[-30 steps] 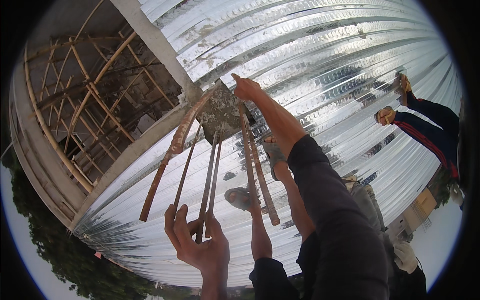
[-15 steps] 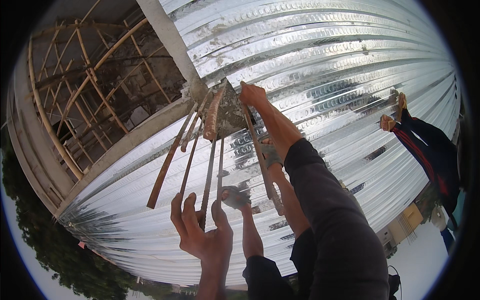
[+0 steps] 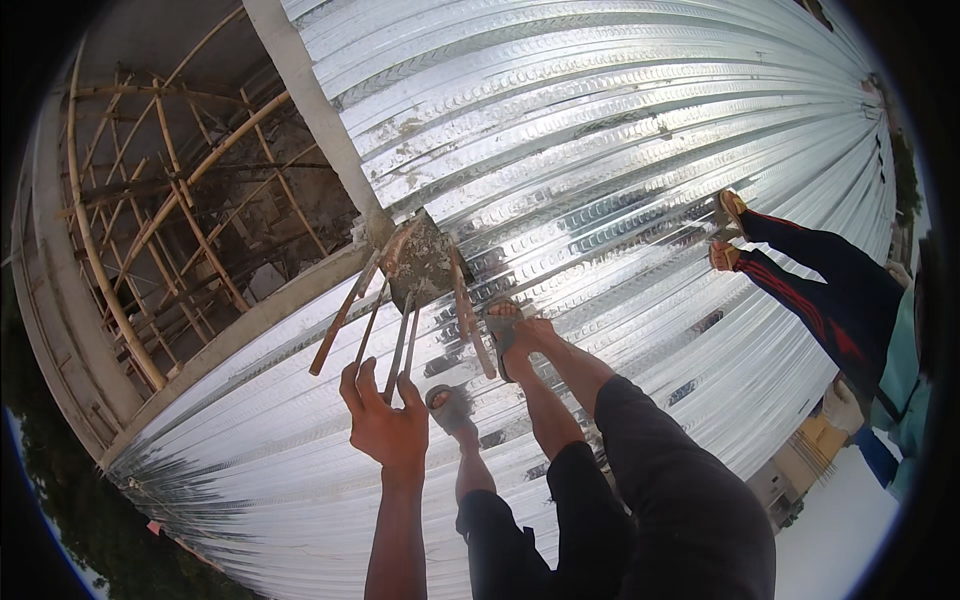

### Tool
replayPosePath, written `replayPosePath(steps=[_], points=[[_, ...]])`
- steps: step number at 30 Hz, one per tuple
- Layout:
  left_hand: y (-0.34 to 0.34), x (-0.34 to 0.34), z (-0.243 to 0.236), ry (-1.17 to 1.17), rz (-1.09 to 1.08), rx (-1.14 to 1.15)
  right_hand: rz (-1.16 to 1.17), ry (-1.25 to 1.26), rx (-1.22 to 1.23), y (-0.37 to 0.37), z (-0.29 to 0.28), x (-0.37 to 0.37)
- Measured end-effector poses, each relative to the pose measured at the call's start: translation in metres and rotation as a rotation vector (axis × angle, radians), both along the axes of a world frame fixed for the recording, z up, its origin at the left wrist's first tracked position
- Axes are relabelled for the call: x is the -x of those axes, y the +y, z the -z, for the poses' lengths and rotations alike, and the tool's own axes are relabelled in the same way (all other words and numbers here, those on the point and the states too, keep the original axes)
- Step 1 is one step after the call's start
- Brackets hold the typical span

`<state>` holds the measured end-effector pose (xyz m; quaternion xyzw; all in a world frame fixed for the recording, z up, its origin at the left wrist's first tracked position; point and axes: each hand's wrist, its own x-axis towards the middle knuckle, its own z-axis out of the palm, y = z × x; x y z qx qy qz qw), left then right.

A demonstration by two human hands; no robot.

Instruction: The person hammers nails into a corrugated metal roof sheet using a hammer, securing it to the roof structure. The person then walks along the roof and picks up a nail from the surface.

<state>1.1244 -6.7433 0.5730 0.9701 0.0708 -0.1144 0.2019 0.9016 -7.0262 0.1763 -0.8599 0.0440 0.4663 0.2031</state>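
A rough concrete column stub stands at the centre, with several rusty rebars sticking out of it. At their ends is my left hand, fingers curved and thumb apart, with upright rebars running in between; it appears to hold them loosely. My right hand is beside the right-hand rebar, in front of my right sandal. Its fingers are mostly hidden, and any grip does not show. My left sandal rests on the metal sheet.
Ribbed shiny metal decking spreads all around. At the left, a concrete beam borders an opening with bamboo scaffolding below. A person in dark trousers and sandals stands on the right. Trees lie past the lower-left edge.
My right hand has come away from the right-hand rebar near the column and drawn back toward my right foot. My left hand stays at the rebar ends. The view has shifted.
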Motion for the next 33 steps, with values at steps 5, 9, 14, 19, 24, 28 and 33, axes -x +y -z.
replayPosePath(steps=[5,9,14,19,24,28,33], points=[[-0.004,0.009,-0.006,-0.089,0.098,-0.186,0.153,0.396,-0.015,0.004,-0.206,0.078],[-0.004,0.016,-0.022,0.063,0.081,-0.003,0.372,0.304,0.110,-0.030,-0.334,0.129],[0.030,0.032,-0.067,0.010,0.266,0.000,0.646,0.162,0.183,-0.030,-0.480,0.163],[0.051,0.055,-0.139,0.630,-0.043,0.574,0.937,0.072,0.112,0.024,-0.508,0.286],[0.097,0.126,-0.161,0.761,0.182,0.413,1.002,0.087,0.094,0.113,-0.562,0.372],[0.122,0.177,-0.165,0.958,0.174,0.308,1.292,0.042,0.122,0.145,-0.628,0.394],[0.071,0.208,-0.204,0.982,0.201,0.288,1.607,-0.058,0.229,0.128,-0.618,0.456]])
